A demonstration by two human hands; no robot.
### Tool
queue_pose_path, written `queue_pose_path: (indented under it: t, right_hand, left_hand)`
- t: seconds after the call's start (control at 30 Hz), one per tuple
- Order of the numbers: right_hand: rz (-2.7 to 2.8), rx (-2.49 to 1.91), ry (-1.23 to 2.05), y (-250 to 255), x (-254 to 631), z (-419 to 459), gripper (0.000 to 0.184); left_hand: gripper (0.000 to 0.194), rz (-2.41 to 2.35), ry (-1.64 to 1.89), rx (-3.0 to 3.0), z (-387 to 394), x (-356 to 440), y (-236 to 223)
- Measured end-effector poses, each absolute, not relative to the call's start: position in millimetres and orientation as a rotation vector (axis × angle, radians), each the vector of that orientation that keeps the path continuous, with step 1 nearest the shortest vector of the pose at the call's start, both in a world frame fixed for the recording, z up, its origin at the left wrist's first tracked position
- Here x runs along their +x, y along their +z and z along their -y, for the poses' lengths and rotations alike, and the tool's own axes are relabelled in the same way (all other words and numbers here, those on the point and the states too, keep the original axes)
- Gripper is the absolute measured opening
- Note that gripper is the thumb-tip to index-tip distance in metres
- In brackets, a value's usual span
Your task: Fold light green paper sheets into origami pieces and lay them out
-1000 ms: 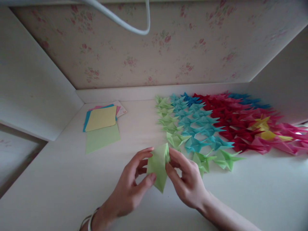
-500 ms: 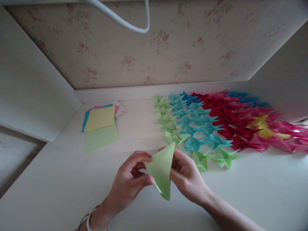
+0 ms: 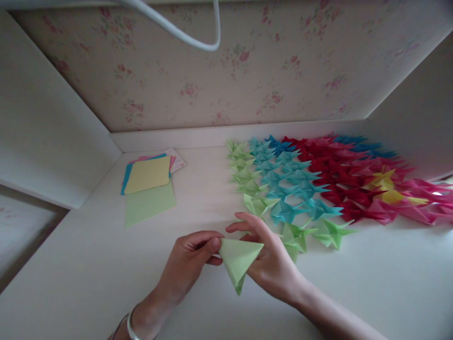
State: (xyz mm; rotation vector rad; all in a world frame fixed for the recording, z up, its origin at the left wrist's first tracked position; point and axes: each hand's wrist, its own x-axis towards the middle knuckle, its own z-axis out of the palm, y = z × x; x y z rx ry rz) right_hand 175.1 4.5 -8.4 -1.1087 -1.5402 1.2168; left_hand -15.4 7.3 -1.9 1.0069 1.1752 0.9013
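Light green origami paper (image 3: 239,257), folded into a triangular shape with a loose flap at its lower point, hangs above the white table. My left hand (image 3: 193,259) pinches its upper left corner between thumb and fingers. Close behind the paper's right tip is my right hand (image 3: 269,257), its fingers bent and spread apart; its thumb is partly hidden by the paper. Just beyond that hand lie green paper cranes (image 3: 331,233) on the table.
Rows of folded cranes in turquoise (image 3: 286,210), red (image 3: 348,208) and pink (image 3: 430,205) fill the right side. A stack of square sheets, yellow on top (image 3: 148,175), lies at the left with a green sheet (image 3: 150,203). A white cable (image 3: 177,32) loops above.
The green paper has turned, its pointed tip swinging from the top to the right. My left hand has closed on its corner, while my right hand's fingers have spread away from it.
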Motion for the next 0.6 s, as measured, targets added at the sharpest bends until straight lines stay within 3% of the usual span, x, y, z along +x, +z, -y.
queue_pose_path:
  t: [0.43, 0.6]
  right_hand:
    - [1.710, -1.110, 0.895, -16.5, 175.3, 0.8, 0.062]
    - [1.575, -1.161, 0.812, -16.5, 171.2, -2.6, 0.070]
  left_hand:
    - [0.030, -1.158, 0.871, 1.144, -7.1, -15.6, -2.0]
    - [0.028, -1.174, 0.808, 1.183, -5.9, -15.2, -1.9]
